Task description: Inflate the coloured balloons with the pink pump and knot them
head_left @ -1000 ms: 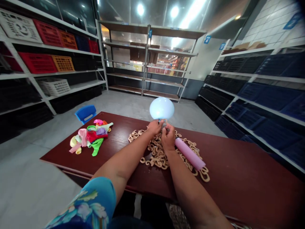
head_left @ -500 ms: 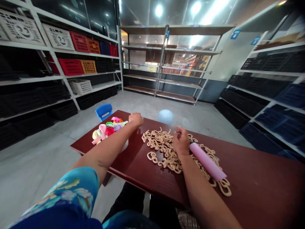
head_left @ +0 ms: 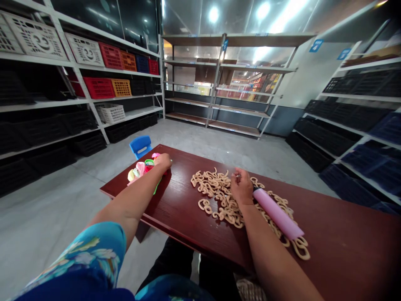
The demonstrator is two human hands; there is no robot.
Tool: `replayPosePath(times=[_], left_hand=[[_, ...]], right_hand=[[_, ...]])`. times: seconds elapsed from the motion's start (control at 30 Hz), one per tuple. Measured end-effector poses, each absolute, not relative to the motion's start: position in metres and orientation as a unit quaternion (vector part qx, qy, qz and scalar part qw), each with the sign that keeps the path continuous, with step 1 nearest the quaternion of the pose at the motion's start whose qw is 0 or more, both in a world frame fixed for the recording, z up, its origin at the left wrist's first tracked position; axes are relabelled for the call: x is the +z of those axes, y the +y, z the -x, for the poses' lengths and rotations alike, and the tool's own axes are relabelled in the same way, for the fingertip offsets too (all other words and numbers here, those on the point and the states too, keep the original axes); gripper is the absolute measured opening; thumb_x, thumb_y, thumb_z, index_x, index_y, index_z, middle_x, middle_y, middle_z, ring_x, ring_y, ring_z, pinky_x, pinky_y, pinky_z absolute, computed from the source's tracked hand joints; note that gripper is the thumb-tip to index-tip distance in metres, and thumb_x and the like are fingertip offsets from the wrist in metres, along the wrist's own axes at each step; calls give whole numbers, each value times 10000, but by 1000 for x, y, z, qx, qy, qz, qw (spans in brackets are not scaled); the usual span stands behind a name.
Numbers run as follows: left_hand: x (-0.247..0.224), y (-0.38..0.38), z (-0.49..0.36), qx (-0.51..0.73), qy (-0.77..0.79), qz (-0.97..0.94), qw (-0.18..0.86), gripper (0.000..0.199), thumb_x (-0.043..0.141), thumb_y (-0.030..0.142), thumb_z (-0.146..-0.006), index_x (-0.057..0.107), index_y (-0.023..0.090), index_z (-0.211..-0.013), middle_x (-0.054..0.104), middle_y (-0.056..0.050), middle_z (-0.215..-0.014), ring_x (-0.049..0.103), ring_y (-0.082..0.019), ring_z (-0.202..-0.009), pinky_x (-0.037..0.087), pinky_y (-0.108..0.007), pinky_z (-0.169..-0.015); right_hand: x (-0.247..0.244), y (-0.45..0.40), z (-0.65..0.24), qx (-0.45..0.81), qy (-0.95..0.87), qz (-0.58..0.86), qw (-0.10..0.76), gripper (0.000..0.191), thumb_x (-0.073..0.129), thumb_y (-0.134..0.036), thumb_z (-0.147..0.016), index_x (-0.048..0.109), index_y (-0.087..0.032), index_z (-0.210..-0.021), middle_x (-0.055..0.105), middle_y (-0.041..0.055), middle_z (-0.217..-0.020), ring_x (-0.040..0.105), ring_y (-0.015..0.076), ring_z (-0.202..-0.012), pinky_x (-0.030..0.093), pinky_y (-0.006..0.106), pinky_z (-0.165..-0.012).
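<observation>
My left hand [head_left: 164, 161] is over the right side of a pile of colourful deflated balloons [head_left: 140, 169] at the table's left end. Its fingers are curled, and what they hold, if anything, is too small to name. My right hand [head_left: 242, 186] is closed above a heap of tan curly pieces [head_left: 216, 184] in the middle of the table; the content of its fingers cannot be made out. Beside it, a pink cylinder with a dark end [head_left: 278, 212] lies slantwise on more of the curly pieces.
The dark red table [head_left: 188, 228] spans the view in front of me. A blue chair [head_left: 140, 146] stands beyond its left corner. Shelves with crates [head_left: 99, 87] line the left, black and blue bins [head_left: 332, 140] the right, and a metal rack [head_left: 208, 100] the back.
My left hand has moved left and slightly down, onto the balloon pile. The pale blue round thing beyond the table's far edge is out of sight. My right hand stays over the curly pieces.
</observation>
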State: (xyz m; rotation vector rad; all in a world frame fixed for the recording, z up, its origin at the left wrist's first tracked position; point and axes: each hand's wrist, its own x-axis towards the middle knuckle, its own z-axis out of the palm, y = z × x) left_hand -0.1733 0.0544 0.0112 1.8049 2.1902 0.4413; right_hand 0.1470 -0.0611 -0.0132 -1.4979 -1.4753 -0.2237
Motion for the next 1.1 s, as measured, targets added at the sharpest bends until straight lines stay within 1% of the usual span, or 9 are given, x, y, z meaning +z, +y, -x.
replayPosePath(times=[0.1, 0.2, 0.37, 0.53, 0.63, 0.77, 0.93, 1.03, 1.1], left_hand=[[13, 56, 183, 208, 739, -621, 158, 153, 627, 199, -636, 670, 163, -778, 665, -90, -730, 609, -208, -720, 433, -292, -642], [23, 56, 187, 272, 706, -629, 180, 159, 642, 237, -626, 684, 171, -766, 655, -53, -709, 580, -158, -660, 409, -247, -591], [63, 42, 169, 368, 655, -603, 270, 217, 653, 291, -608, 682, 147, -767, 575, -9, -555, 476, -103, -489, 344, -226, -482], [94, 11, 116, 417, 517, -665, 342, 160, 652, 255, -624, 674, 139, -731, 606, -20, -624, 500, -95, -552, 369, -220, -548], [89, -7, 77, 411, 413, -670, 461, 153, 646, 233, -647, 669, 136, -763, 623, -33, -663, 516, -96, -570, 384, -225, -570], [71, -24, 35, 360, 364, -647, 565, 156, 658, 220, -652, 671, 128, -776, 620, -35, -645, 514, -97, -544, 393, -238, -560], [48, -29, 8, 368, 307, -595, 645, 170, 685, 215, -643, 660, 120, -781, 627, -37, -670, 533, -101, -569, 411, -239, -575], [35, -29, 4, 441, 276, -544, 658, 223, 703, 252, -643, 641, 130, -819, 624, -35, -696, 524, -83, -558, 389, -203, -532], [30, -30, 5, 464, 266, -509, 675, 252, 652, 371, -698, 613, 126, -747, 586, -26, -610, 474, -64, -476, 321, -180, -444]], right_hand=[[-12, -62, -146, -95, -613, 612, 491, 301, 426, -268, -784, 538, -175, -1047, 597, 60, -872, 541, 183, -784, 436, 328, -776], [-10, -63, -146, -90, -618, 607, 491, 301, 428, -272, -786, 534, -170, -1048, 595, 60, -868, 541, 177, -757, 440, 325, -766], [-5, -66, -142, -98, -629, 594, 492, 281, 433, -267, -798, 541, -165, -1037, 593, 56, -858, 544, 166, -750, 447, 320, -757], [2, -73, -136, -104, -660, 545, 507, 269, 458, -292, -823, 540, -166, -1046, 594, 44, -860, 538, 138, -711, 454, 297, -748], [6, -78, -134, -69, -684, 515, 511, 318, 484, -305, -821, 512, -177, -1110, 588, 38, -902, 508, 106, -628, 463, 279, -703], [8, -80, -135, -9, -693, 492, 526, 391, 496, -296, -818, 467, -182, -1192, 573, 49, -987, 494, 86, -609, 469, 271, -680], [8, -77, -141, -5, -675, 488, 554, 204, 511, -292, -814, 592, -198, -976, 577, 40, -942, 550, 127, -813, 469, 280, -750], [7, -74, -146, -23, -644, 505, 574, 167, 535, -299, -799, 610, -194, -906, 572, 38, -918, 552, 117, -768, 475, 257, -689], [7, -73, -148, -40, -619, 521, 587, 161, 545, -304, -792, 614, -192, -885, 573, 30, -879, 545, 108, -731, 472, 245, -657]])
